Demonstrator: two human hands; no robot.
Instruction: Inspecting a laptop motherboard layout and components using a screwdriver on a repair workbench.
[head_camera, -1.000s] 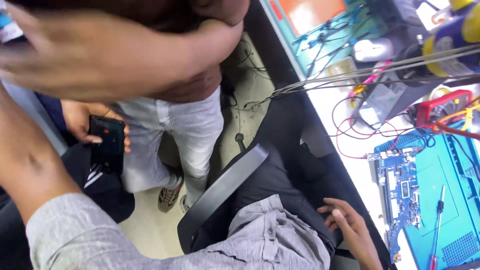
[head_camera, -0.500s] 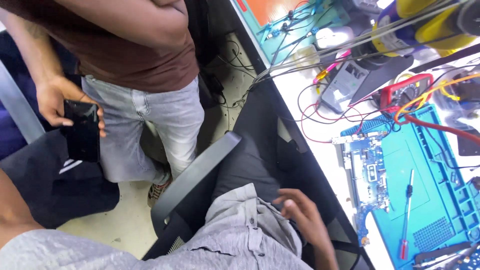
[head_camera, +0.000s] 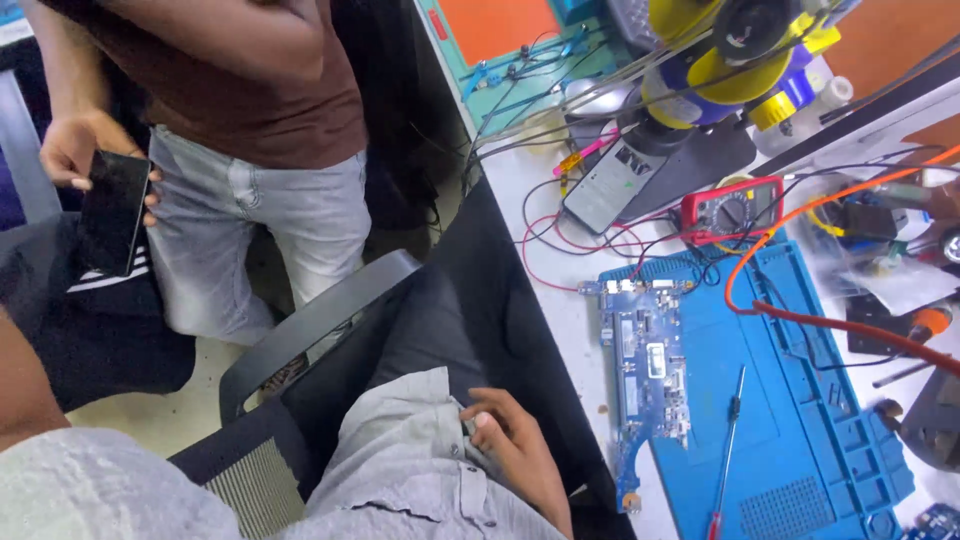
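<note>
Head view: the right hand (head_camera: 515, 450) rests loosely curled on the grey shirt (head_camera: 420, 470), gripping nothing (left hand out of sight). The circuit board (head_camera: 645, 380) lies to its right, lengthwise along the bench's (head_camera: 565, 310) near edge.

An electronics repair workshop: blue work mat (head_camera: 800, 400), bare circuit board (head_camera: 645, 375), red multimeter (head_camera: 732, 208), tangled wires (head_camera: 560, 235).

a: wearer's clothing? b: light grey woven shirt (head_camera: 420, 470), creased, with a buttoned front placket; grey sleeve (head_camera: 90, 490) at 8 o'clock, finely textured. a: hands? b: right hand (head_camera: 520, 450) bare, no glove, ring or watch visible; dark trousers beneath.
</note>
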